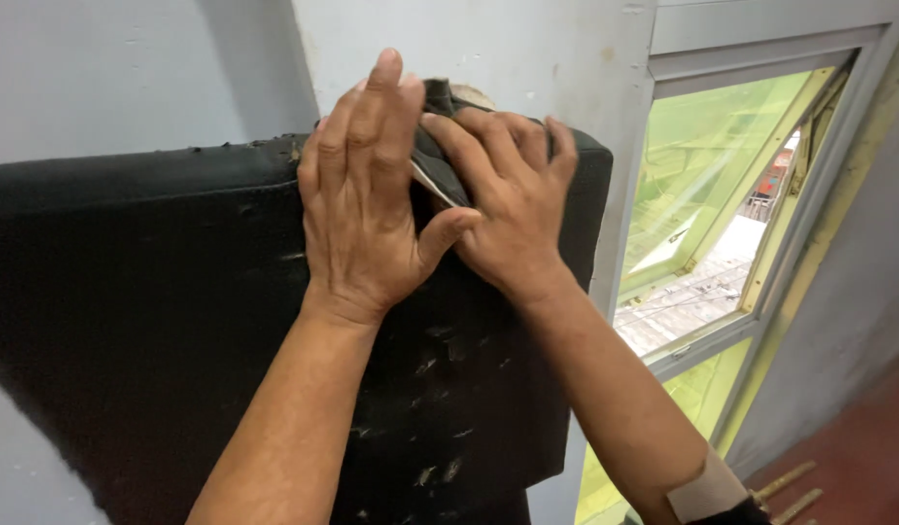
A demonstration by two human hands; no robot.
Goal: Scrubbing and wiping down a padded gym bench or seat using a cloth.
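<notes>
Up against a grey wall [129,68], both hands' grips pinching torn fabric [432,160] atop a black cushion [138,292].

Pale grey wall [129,68] behind, paint scuffed and marked in places, with a corner ridge running up near the middle. To the right, a window [702,194] in a light grey frame [760,39], its green-tinted pane swung outward. Through the opening: a rooftop [683,301] below, pale and ridged, daylight bright on it. Lower pane [702,389] also tinted green. Far right, another grey wall [858,292] meets a reddish floor [858,447]. Two thin yellowish rods [790,491] lie on the floor at the bottom edge.
</notes>
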